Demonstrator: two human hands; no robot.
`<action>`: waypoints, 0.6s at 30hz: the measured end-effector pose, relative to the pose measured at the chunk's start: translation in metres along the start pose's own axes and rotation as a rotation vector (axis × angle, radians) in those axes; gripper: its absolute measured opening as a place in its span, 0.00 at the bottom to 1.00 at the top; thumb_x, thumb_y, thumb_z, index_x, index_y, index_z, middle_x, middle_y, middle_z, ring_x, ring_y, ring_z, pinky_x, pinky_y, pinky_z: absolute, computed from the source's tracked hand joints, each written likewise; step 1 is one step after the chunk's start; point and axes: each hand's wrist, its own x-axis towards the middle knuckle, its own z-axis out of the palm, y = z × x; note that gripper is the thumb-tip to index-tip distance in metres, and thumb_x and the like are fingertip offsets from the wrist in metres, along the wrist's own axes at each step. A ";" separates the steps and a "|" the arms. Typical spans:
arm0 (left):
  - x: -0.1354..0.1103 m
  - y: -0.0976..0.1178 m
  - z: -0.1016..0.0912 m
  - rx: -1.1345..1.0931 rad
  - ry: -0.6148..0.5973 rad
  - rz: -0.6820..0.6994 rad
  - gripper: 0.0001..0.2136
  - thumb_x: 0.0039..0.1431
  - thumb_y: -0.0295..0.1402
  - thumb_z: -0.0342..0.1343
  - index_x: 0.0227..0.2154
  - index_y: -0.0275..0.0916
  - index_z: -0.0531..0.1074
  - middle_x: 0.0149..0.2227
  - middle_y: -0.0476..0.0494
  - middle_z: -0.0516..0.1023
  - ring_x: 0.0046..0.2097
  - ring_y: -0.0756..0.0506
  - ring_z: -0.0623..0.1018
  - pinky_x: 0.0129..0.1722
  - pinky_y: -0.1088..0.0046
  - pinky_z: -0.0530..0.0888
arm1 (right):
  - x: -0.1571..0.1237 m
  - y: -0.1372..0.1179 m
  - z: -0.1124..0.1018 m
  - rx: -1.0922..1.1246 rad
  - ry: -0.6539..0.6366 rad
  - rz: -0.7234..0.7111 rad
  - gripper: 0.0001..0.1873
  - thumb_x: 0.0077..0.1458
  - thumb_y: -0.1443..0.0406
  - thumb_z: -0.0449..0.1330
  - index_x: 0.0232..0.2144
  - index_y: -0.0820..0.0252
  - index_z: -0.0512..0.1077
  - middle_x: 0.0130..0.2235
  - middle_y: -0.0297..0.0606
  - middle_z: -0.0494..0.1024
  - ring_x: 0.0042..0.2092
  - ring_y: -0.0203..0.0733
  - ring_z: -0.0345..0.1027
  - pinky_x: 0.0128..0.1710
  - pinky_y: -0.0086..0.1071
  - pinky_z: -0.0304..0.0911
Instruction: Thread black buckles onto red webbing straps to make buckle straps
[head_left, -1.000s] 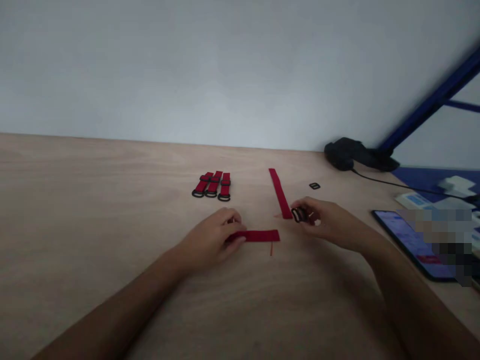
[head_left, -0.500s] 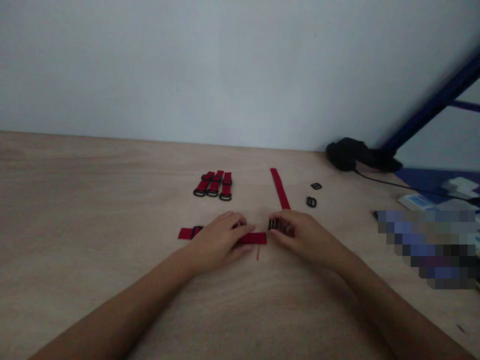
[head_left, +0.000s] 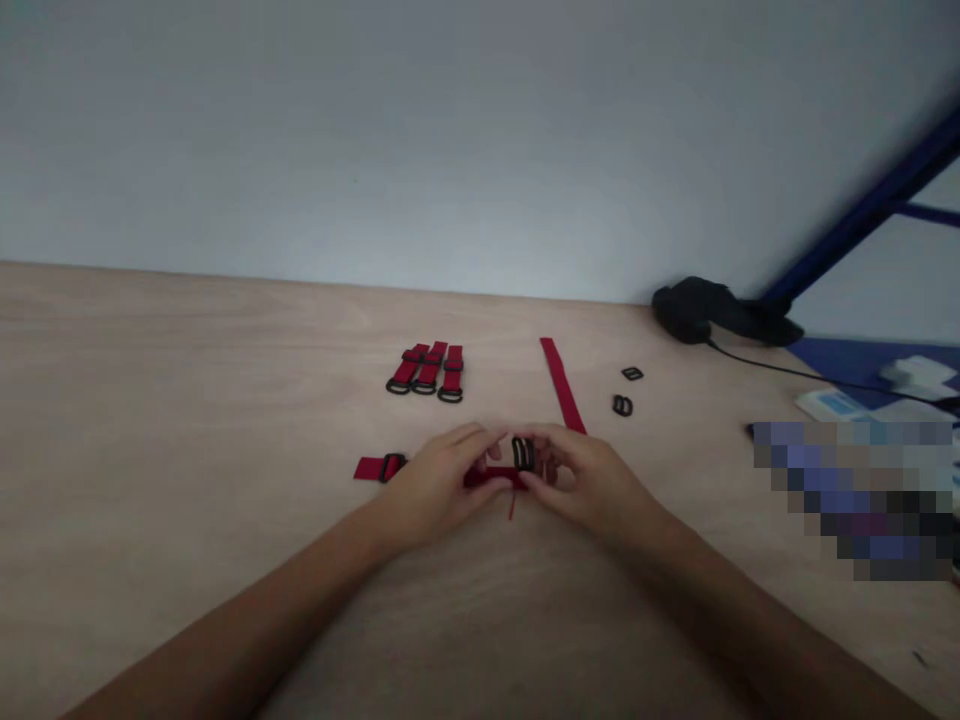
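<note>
My left hand (head_left: 435, 490) is closed on a red webbing strap (head_left: 491, 477), thumb in front and fingers behind. The strap's other end sticks out to the left of the hand, threaded through a black slide buckle (head_left: 391, 467). Between the thumb and fingers of my right hand (head_left: 592, 480) stands a black slotted buckle (head_left: 523, 454), its slots facing left. It is at the strap's right end; whether the strap enters a slot, I cannot tell. A thin red thread (head_left: 512, 505) hangs below that end.
Behind the hands lie several finished-looking red straps (head_left: 426, 372) with black buckles and hooks. A loose red strap (head_left: 562, 382) and two black buckles, a slider (head_left: 632, 373) and a hook (head_left: 622, 405), lie to the right. A black object with a cable (head_left: 697, 308) rests by the wall.
My right hand has moved left with the black buckle, up to the strap's end. My left fingers have closed more on the strap, near its right end.
</note>
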 end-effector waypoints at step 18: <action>-0.001 0.005 0.005 -0.278 -0.027 -0.097 0.19 0.53 0.24 0.56 0.49 0.39 0.71 0.37 0.47 0.76 0.34 0.49 0.73 0.35 0.75 0.70 | 0.000 -0.006 -0.003 0.000 -0.011 0.000 0.06 0.56 0.63 0.59 0.34 0.60 0.72 0.30 0.35 0.74 0.30 0.36 0.66 0.29 0.29 0.59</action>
